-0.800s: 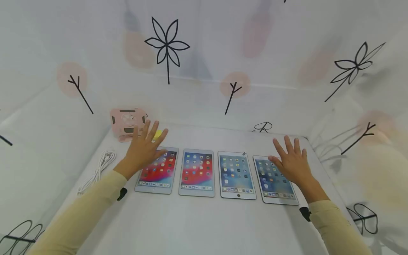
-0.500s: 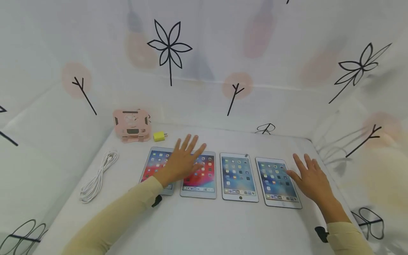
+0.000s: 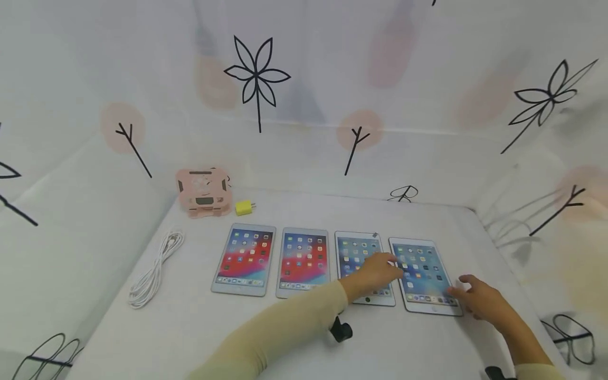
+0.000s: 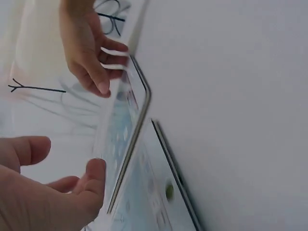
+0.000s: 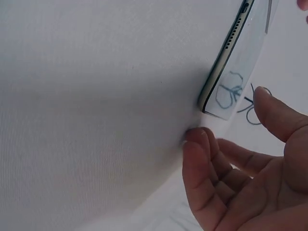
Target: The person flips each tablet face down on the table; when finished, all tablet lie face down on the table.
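Both hands reach for the rightmost tablet (image 3: 423, 274), and neither has closed on it. Left hand (image 3: 375, 274) lies across the third tablet (image 3: 353, 253) with fingers extended, the fingertips at the left edge of the rightmost one; in the left wrist view its thumb and fingers (image 4: 94, 175) are loosely apart beside that tablet's edge (image 4: 132, 139), touching or nearly so. Right hand (image 3: 480, 298) sits at the tablet's near right corner, fingers gently curled and thumb spread; the right wrist view shows the fingertips (image 5: 197, 144) on the table (image 5: 96, 96) just short of the tablet's corner (image 5: 216, 91), holding nothing. From the left wrist, the right hand (image 4: 89, 53) has fingertips at the tablet's far corner, whether touching I cannot tell.

That tablet lies at the right end of a row of four, screens lit, on the white table (image 3: 285, 338). It appears slightly raised on one edge in the left wrist view, though this is hard to judge. Left of the third are the second tablet (image 3: 304, 258) and first tablet (image 3: 244, 258). A coiled white cable (image 3: 154, 269) lies well left of the row. Behind it, near the back wall, stand a pink stand (image 3: 204, 192) and a yellow plug (image 3: 244, 207) just beside it.
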`<state>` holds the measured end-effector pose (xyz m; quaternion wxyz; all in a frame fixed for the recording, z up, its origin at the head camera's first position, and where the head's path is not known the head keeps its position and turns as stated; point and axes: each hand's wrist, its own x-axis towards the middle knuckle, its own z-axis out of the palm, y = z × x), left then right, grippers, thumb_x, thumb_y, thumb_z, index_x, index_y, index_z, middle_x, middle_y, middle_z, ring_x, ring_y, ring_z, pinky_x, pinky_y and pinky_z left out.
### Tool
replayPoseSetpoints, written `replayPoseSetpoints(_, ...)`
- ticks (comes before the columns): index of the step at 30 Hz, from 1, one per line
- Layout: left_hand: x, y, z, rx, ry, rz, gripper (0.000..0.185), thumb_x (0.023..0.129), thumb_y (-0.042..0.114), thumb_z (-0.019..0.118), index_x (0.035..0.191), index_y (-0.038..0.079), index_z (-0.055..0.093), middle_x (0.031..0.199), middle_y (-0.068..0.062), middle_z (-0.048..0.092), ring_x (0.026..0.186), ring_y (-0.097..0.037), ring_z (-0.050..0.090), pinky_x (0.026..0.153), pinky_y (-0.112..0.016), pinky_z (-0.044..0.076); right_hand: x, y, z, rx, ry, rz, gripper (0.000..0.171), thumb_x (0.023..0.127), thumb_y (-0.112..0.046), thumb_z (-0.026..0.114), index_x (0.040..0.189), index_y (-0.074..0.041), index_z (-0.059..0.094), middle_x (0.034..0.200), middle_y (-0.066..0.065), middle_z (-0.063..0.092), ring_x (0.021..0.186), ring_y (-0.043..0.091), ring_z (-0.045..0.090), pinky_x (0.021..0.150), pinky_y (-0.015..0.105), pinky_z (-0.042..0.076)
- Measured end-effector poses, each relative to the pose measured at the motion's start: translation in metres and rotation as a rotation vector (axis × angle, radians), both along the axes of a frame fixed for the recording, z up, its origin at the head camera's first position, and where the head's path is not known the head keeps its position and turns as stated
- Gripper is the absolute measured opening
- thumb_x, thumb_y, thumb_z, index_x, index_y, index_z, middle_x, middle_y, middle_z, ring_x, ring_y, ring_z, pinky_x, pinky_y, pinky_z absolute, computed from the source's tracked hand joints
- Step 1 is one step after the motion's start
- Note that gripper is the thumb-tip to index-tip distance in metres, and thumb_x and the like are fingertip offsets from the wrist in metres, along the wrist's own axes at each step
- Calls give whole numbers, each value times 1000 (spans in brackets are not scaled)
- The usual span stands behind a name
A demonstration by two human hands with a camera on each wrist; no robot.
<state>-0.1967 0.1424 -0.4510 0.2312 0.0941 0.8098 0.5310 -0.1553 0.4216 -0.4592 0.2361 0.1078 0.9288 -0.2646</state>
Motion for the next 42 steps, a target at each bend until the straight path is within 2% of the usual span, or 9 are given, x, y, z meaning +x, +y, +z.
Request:
replayPoseSetpoints(3,1,17,5,147,-210,155,40,85,19,70,122,7,62,104,-4,63,90,-22,64,85,-39,54,1,-2,0,-63,4,-45,88,87,-61,57,129,14,39,93,15,59,80,23,57,64,37,52)
replayPoseSetpoints(7,-3,23,10,273,-361,284,39,84,15,71,118,0,59,107,-14,59,96,-31,61,90,-44,52,2,-3,-1,-111,30,-61,84,86,-58,61,126,14,44,100,19,62,81,22,59,67,39,54)
replayPoseSetpoints(11,-2,20,8,340,-466,268,41,83,16,73,116,-2,57,103,-18,56,95,-33,58,89,-46,52,5,-3,-4,-143,24,-89,81,88,-53,62,129,13,42,103,19,63,81,21,60,68,38,54)
replayPoseSetpoints(24,-4,21,-1,446,-565,194,58,85,24,71,131,-3,49,121,-29,50,103,-43,55,93,-54,47,9,-4,-10,-271,31,-205,85,93,-55,52,140,14,33,111,19,55,91,24,51,68,31,47)
replayPoseSetpoints(27,-3,20,-1,462,-574,155,58,86,29,70,133,0,50,129,-32,46,110,-48,52,95,-57,45,13,-2,-13,-509,83,-326,67,95,-47,54,139,4,44,103,6,60,86,17,52,64,27,46)
replayPoseSetpoints(31,-4,20,-1,491,-594,118,56,88,32,68,132,3,52,136,-35,42,119,-51,47,98,-60,41,20,-3,-14,-1038,167,-436,23,100,-23,52,111,-16,71,93,-7,68,80,9,60,62,24,48)
replayPoseSetpoints(36,-6,19,-2,517,-611,92,64,89,37,65,138,2,46,138,-35,40,122,-52,45,100,-62,38,25,-12,-15,-1564,83,-353,41,104,-8,32,116,-16,71,115,1,68,104,17,64,86,32,52)
replayPoseSetpoints(39,-6,18,-2,533,-608,51,66,91,43,62,141,4,44,140,-33,39,124,-51,44,102,-61,37,28,-20,-14,-1710,19,-291,47,104,-8,24,127,-14,64,124,7,64,112,22,60,92,37,50)
replayPoseSetpoints(42,-6,18,0,560,-601,8,65,92,48,58,143,10,43,143,-31,36,126,-53,40,100,-63,37,32,-35,-7,-1686,86,-244,47,103,-6,24,132,-14,60,126,9,63,112,23,59,93,39,50)
